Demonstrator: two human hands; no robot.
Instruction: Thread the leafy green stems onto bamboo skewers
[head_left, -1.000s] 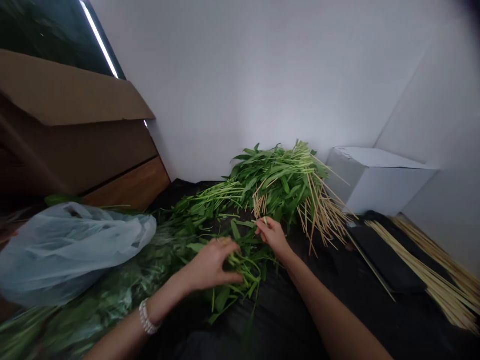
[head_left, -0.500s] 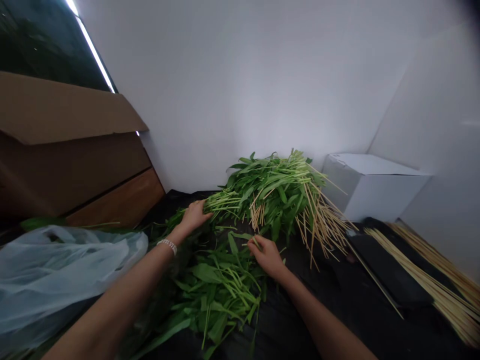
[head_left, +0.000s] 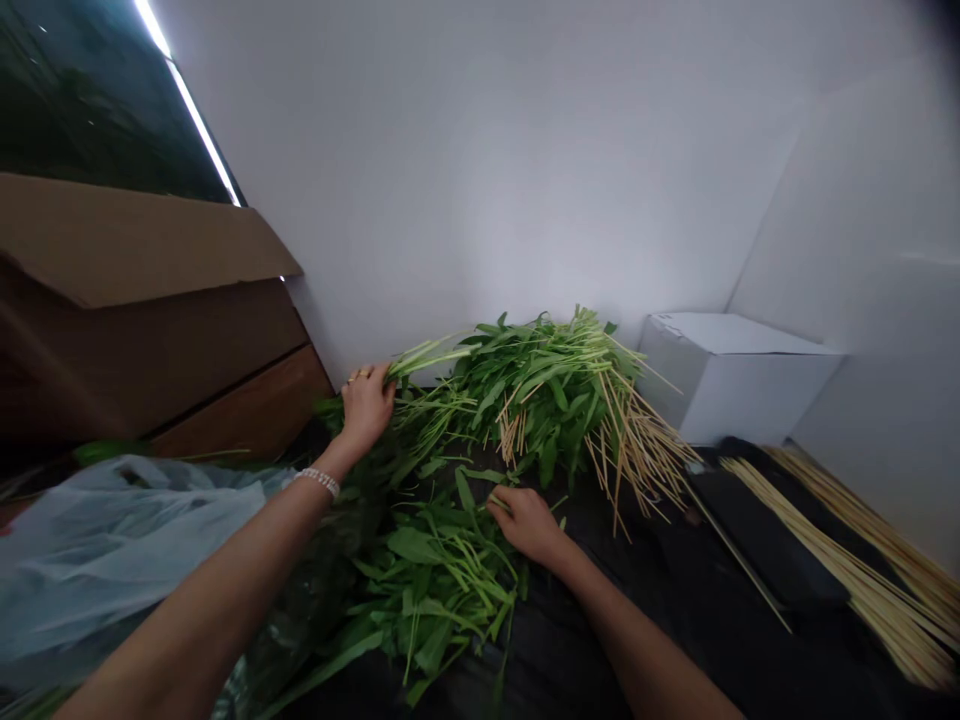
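My left hand (head_left: 367,405) is closed around a bunch of leafy green stems (head_left: 427,358), their cut ends pointing right. More stems (head_left: 442,412) lie just under it. My right hand (head_left: 529,522) is pinched on a short piece of green stem (head_left: 498,501) above the edge of a near pile of leafy greens (head_left: 439,580). Behind the hands sits a larger heap of leafy greens (head_left: 540,375), with thin wooden sticks (head_left: 645,440) poking out of it to the right and front.
A white plastic bag (head_left: 135,560) lies at the left, below an open cardboard box (head_left: 150,310). To the right stand a white box (head_left: 750,375), a dark flat case (head_left: 772,540) and long thin sticks (head_left: 840,560). Black sheeting (head_left: 570,640) covers the surface.
My left hand has risen and moved left, lifting a bunch of stems off the others. My right hand has stayed nearly in place, still pinching the stem piece. The view has shifted slightly.
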